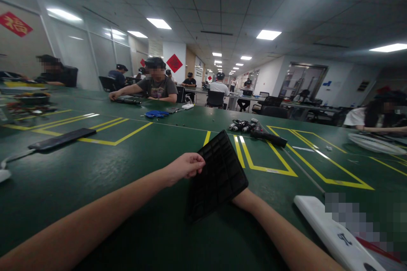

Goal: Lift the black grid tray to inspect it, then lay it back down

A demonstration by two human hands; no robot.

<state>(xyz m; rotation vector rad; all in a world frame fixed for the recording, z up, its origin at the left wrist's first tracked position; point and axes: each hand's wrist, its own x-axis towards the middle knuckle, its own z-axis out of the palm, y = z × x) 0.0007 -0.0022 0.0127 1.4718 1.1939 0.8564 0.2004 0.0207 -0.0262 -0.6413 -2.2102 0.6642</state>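
A black compartment tray [219, 173] is tilted up above the green table, its gridded side facing me. My left hand [187, 165] is closed at the tray's upper left side, fingers pressed together; what they hold, if anything, is too small to make out. Behind the tray's lower right edge is my right hand [243, 199]; its fingers are hidden by the tray.
Yellow tape outlines mark the green table [133, 152]. A black power strip [63, 139] lies left, dark cables [244, 125] and a black bar [269, 138] ahead, blue gloves [157, 114] farther off, a white device [337, 228] right. People sit across the table and at right.
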